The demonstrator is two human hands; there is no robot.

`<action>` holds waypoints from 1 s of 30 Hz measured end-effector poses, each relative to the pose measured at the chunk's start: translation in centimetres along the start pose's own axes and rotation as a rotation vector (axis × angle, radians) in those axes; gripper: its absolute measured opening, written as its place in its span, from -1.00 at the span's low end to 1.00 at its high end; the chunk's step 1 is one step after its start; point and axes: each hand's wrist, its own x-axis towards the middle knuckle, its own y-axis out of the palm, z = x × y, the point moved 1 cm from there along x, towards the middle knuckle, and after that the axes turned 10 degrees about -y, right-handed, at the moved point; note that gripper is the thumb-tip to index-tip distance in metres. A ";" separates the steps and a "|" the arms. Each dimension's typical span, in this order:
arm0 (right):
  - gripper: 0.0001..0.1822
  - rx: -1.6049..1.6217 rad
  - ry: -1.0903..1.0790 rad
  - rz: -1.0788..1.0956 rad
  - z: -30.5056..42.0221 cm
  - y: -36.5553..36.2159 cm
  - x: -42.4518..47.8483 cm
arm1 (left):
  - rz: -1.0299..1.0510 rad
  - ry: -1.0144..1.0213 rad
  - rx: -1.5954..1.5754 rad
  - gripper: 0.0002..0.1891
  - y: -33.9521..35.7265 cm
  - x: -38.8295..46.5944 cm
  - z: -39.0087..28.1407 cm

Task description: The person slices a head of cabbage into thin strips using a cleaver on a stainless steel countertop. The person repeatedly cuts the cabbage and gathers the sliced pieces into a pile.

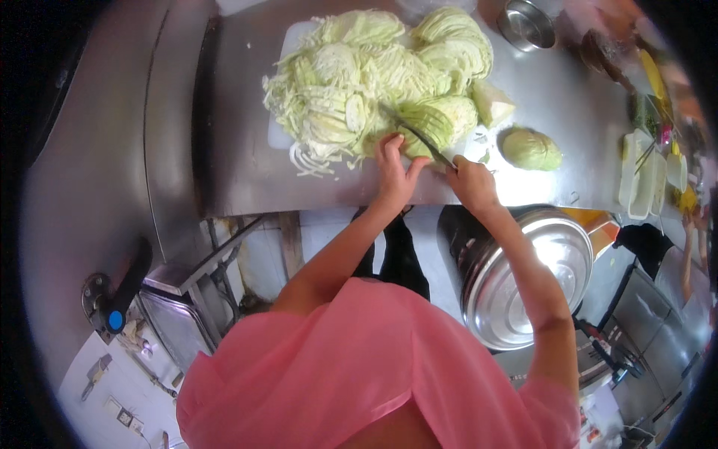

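Note:
My right hand (472, 185) is closed around the handle of a kitchen knife (422, 138). The blade slants up and to the left across a partly sliced cabbage piece (435, 120). At the near end of that piece, my left hand (396, 171) grips it between thumb and fingers, close to the blade. Shredded cabbage (336, 106) is heaped over a white cutting board (279, 133), hiding most of it. Larger sliced cabbage portions (454, 47) lie at the back. To the right are a cut core chunk (492, 104) and an uncut-looking cabbage piece (532, 149).
The steel worktop (241, 168) carries a round metal bowl (526, 25) at the back right and white plastic containers (638, 174) at the far right. Below its front edge stands a large lidded metal pot (552, 269). Another person (673, 269) is at the right rim.

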 end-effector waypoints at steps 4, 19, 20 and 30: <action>-0.75 -0.074 -0.083 -0.151 -0.9 -2.1 0.7 | 0.014 -0.039 -0.012 -0.35 0.5 0.4 -0.6; -0.77 0.113 -0.036 -0.170 2.8 -4.6 -1.7 | 0.045 0.049 -0.006 -0.49 0.2 0.9 -0.2; -0.76 0.131 -0.016 -0.148 2.7 -4.7 -1.7 | 0.044 0.056 0.002 -0.49 0.3 0.9 -0.2; -0.76 0.136 0.039 -0.067 2.3 -4.6 -3.7 | 0.064 -0.016 -0.037 -0.49 0.4 0.8 0.1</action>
